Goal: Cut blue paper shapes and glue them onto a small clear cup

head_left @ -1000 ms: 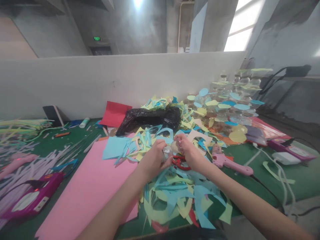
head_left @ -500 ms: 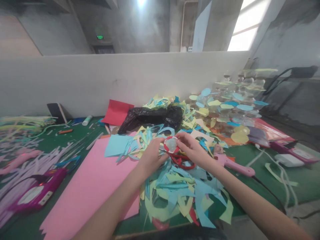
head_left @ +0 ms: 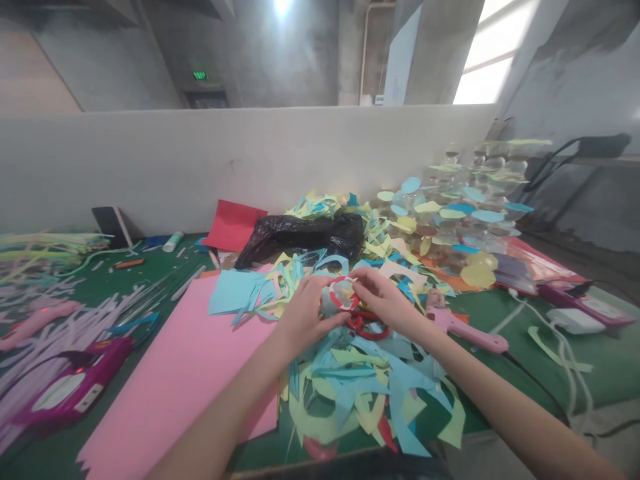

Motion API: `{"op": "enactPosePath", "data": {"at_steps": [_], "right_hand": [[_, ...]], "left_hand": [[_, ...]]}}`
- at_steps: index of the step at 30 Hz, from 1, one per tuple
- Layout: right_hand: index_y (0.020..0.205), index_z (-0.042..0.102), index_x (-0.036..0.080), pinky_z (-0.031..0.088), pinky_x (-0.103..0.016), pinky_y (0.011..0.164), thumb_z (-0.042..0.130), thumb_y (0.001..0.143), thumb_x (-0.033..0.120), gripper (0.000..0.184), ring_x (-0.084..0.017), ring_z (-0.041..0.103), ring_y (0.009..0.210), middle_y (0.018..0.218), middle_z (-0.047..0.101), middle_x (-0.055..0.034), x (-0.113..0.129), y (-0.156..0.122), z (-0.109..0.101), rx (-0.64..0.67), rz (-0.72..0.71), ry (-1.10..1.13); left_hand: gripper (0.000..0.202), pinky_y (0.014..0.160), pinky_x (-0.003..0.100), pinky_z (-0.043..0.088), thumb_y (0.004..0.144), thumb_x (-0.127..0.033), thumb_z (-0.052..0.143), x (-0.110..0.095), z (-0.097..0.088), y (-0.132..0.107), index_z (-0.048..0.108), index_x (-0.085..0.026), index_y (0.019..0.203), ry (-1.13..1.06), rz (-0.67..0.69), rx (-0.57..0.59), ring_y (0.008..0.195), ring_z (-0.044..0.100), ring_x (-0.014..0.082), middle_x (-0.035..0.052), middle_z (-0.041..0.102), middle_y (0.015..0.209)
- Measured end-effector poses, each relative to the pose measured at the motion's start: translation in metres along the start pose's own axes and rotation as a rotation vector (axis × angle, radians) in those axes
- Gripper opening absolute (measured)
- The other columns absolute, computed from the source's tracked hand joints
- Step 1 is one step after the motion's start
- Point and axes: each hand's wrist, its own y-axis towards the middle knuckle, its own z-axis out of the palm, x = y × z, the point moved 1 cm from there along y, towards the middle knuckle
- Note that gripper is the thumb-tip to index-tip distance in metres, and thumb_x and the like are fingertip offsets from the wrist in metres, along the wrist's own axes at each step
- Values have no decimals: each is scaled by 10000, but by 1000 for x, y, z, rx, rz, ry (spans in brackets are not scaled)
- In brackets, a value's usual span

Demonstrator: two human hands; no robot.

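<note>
Over a green surface (head_left: 260,450), fingers of the left hand (head_left: 305,312) grip a clear cup (head_left: 334,297) (ringed in red and white); those of the right hand (head_left: 384,295) touch its other side, whether pinching I cannot tell. Red scissors (head_left: 358,325) lie just below, amid paper scraps (head_left: 353,377).

The cup (head_left: 330,304) is small and see-through, with a round rim banded in red and white. It sits at 5 o'clock from the middle of the view, held up above paper scraps. It is tilted, the ring turned toward the wearer and the clear body showing toward 9 o'clock of it. The left hand (head_left: 305,312) grips it from 8 o'clock; the right hand's fingers (head_left: 361,285) meet the rim at 2 o'clock. Finer detail is blurred.
</note>
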Motion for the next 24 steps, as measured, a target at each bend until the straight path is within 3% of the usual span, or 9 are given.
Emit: {"op": "enactPosePath", "data": {"at_steps": [4, 7, 10, 14, 16, 20, 24], "right_hand": [[977, 629, 206, 447, -275, 575, 576, 828, 521, 352, -134, 498, 620, 722, 551, 7, -2, 5, -3, -53, 137, 115], [980, 660, 202, 474, -288, 619, 595, 806, 527, 375, -137, 515, 632, 712, 551, 3, -3, 6, -7, -80, 210, 180], [995, 667, 211, 465, -284, 622, 589, 816, 528, 373, -143, 517, 655, 715, 539, 3, -3, 5, -8, -43, 228, 170], [1009, 660, 215, 450, -277, 605, 570, 825, 564, 404, -139, 505, 640, 701, 521, 13, -1, 2, -4, 47, 242, 133], [1024, 652, 211, 436, -273, 580, 545, 833, 586, 434, -140, 495, 626, 676, 500, 20, -1, 3, -1, 53, 232, 107], [984, 622, 199, 411, -269, 553, 497, 858, 581, 421, -134, 472, 609, 677, 485, 22, -8, 6, 3, 61, 145, 94], [998, 602, 208, 414, -274, 553, 469, 876, 570, 404, -139, 488, 625, 718, 515, 10, -14, 6, 3, 70, 100, 48]], "left_hand": [[436, 883, 405, 467, 895, -446, 506, 2, -3, -2, 462, -175, 1235, -6, -20, -40, 1035, 566, 244, 115, 601, 1137], [357, 853, 371, 474, 942, -398, 395, 7, -12, 2, 480, -170, 1203, 7, -149, -154, 973, 598, 214, 93, 628, 1051], [309, 818, 351, 471, 950, -383, 371, 18, -34, 8, 526, -190, 1133, 126, -311, -275, 924, 596, 207, 73, 636, 1002], [242, 866, 400, 441, 924, -322, 378, 48, -80, 9, 563, -179, 988, 493, -419, -386, 965, 558, 268, 115, 628, 974], [260, 895, 448, 419, 902, -332, 395, 68, -99, 0, 557, -156, 1003, 700, -509, -347, 1006, 545, 320, 162, 615, 1029], [394, 832, 451, 443, 854, -416, 461, 104, -112, -26, 527, -106, 1089, 858, -735, -63, 990, 570, 383, 207, 614, 1032], [446, 884, 436, 436, 850, -388, 454, 123, -106, -40, 494, -75, 1166, 885, -677, 94, 1041, 582, 377, 219, 626, 1060]]}}
